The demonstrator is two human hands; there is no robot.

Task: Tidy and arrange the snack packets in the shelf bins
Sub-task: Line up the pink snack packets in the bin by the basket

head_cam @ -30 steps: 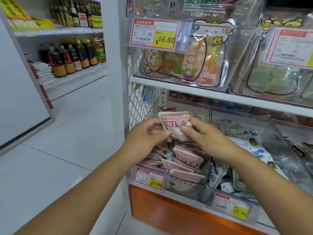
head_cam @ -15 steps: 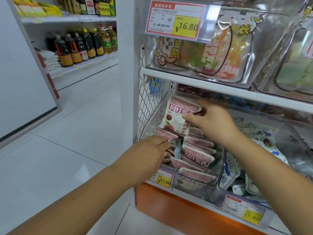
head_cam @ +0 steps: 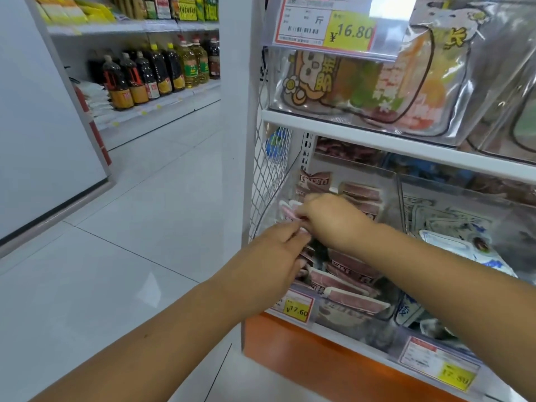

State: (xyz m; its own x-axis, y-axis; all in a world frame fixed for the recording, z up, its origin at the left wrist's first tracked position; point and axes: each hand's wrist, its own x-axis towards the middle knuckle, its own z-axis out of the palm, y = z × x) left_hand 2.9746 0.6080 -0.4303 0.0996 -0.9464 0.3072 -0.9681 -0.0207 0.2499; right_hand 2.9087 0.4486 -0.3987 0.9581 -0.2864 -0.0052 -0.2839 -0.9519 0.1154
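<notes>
At the left end of the lower shelf, the person's right hand (head_cam: 333,219) curls its fingers and pinches the edge of a small pink-and-white snack packet (head_cam: 288,211), which sits at the left side of the clear plastic bin (head_cam: 398,204), close to the white wire mesh side panel (head_cam: 269,181). The left hand (head_cam: 269,256) brings its fingertips to the packet's lower edge; blur hides whether they pinch or merely touch. To do this step well, set the packet on edge, printed face forward, and lower it into line with the rows already in the bin, using the left hand to part neighbouring packets rather than crush them. The bin holds matching pink packets (head_cam: 348,285) in overlapping rows and carries a yellow price tag (head_cam: 295,309) at its front. Just beside it on the right, a second clear bin (head_cam: 516,224) holds blue-and-white packets (head_cam: 452,245). On the shelf above, a clear upper bin (head_cam: 475,82) holds large cartoon-printed pouches (head_cam: 362,91).
</notes>
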